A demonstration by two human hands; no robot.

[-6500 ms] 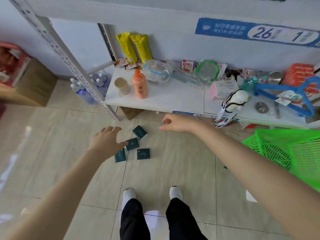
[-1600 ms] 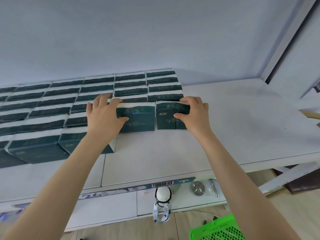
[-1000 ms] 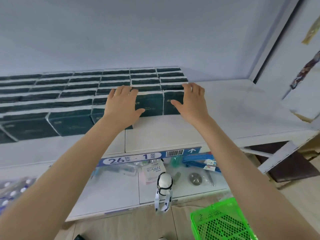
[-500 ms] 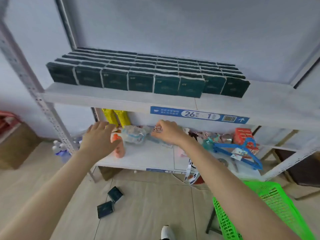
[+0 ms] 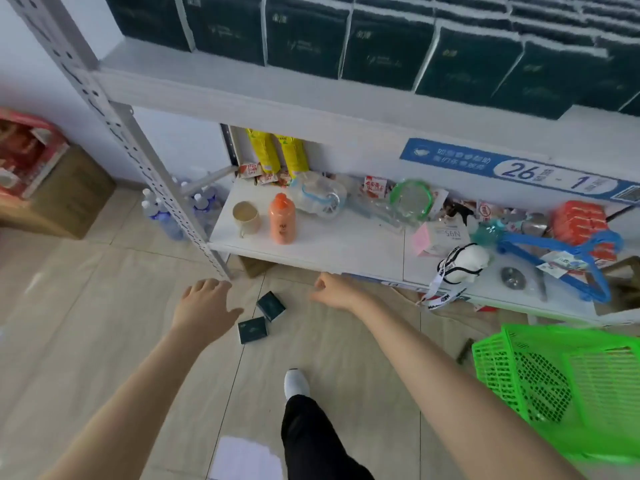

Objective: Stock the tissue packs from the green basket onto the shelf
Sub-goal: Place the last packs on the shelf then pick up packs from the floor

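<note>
Near: shoe (image 5: 296, 382) + dark trouser leg at bottom centre, person standing on tile floor. Green basket (image 5: 491, 375) at the R edge, tilted, beside the R forearm; no packs visible in the part that shows.

Both arms stretch fwd and down.
- Left hand (image 5: 204, 308): fingers spread wide, relaxed, holds nothing. It hovers just L of the two loose packs.
- Right hand (image 5: 330, 289): fingers loosely curled, nothing in it as far as I can see. It sits a bit R of the packs.

Task items: near pack (image 5: 252, 330) lies flat on the floor, far pack (image 5: 270, 305) just behind it. Corners touching or nearly, can't tell which. Both are btwn the hands, in front of the lower shelf (image 5: 329, 247), not in the basket.

Lower shelf carries misc stuff, e.g. cup (image 5: 245, 216) and orange bottle (image 5: 283, 220). Above it is the upper shelf (image 5: 242, 88) w/ stocked packs (image 5: 384, 43) standing in tight rows near the front edge.

Step, my read: pick up the floor packs, one per hand. To do it well:
- Bend lower; left hand to near pack, right hand to far pack.
- Put thumb on one long edge and fingers on the opposite.
- Flat packs on tile prob give no gap underneath, so tip an edge up first.
- Wrap looks soft, so go light on the squeeze.
- Mind the head under the upper shelf edge when rising.
- Stand them face-out, flush w/ neighbours, wherever the row has room; not clear from here where that is.
</note>
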